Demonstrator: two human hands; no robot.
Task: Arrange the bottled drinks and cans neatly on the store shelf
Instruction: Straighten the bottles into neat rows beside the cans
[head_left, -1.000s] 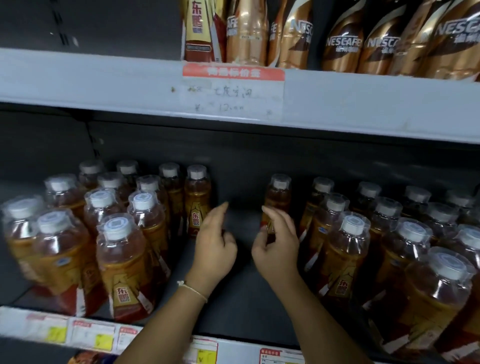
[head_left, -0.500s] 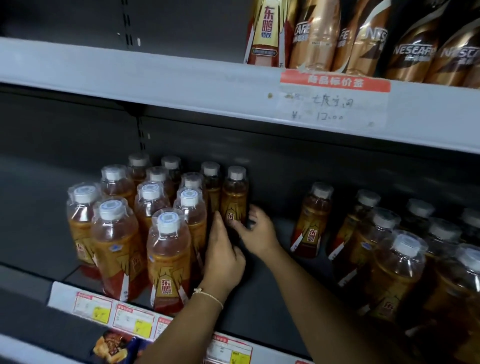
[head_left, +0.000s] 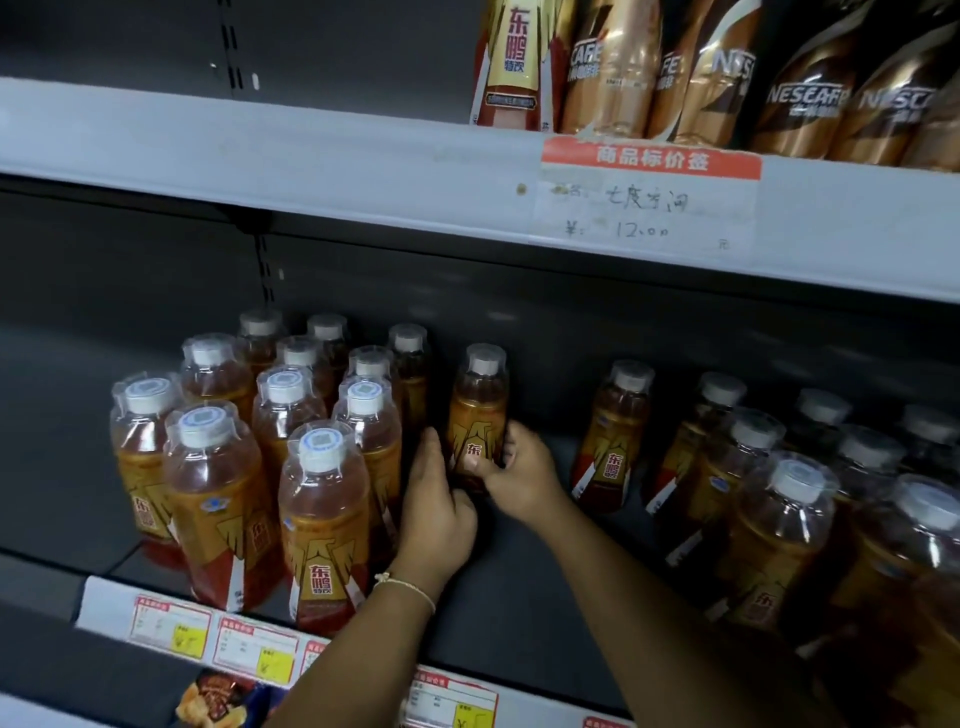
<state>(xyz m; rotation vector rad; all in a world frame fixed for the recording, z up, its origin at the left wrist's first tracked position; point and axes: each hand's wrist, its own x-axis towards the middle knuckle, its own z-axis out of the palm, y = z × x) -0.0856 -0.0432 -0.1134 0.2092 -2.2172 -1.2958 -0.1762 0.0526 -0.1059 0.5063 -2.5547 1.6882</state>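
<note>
Middle shelf (head_left: 519, 613), dark deck, two groups of amber energy-drink bottles with a bare gap between them. One energy-drink bottle (head_left: 480, 410) stands upright in that gap, just right of the left block (head_left: 270, 447), well apart from the right block (head_left: 769, 493). Both hands on it, low on the label: left hand (head_left: 436, 512) cupped against its left side and base, fingers curled; right hand (head_left: 522, 475) wrapped round the right side, thumb across the front of the label. Both closed on the bottle, neither gripping anything else. The step looks like seating this bottle into the back row of the left block. To do it well: keep the hold low, near the base, so the tall narrow body does not tip; slide it along the deck instead of lifting, since the shelf above leaves little headroom. Bring it square against the neighbouring bottle (head_left: 410, 374) until the sides touch, cap in line with the other caps of that row, label turned to face front like the front bottles. Release the left hand first, as it sits between bottle and block and would otherwise hold a gap open. Risk: a nudge to the packed block could topple a neighbour. A lone bottle (head_left: 615, 431) further right probably wants the same treatment.
</note>
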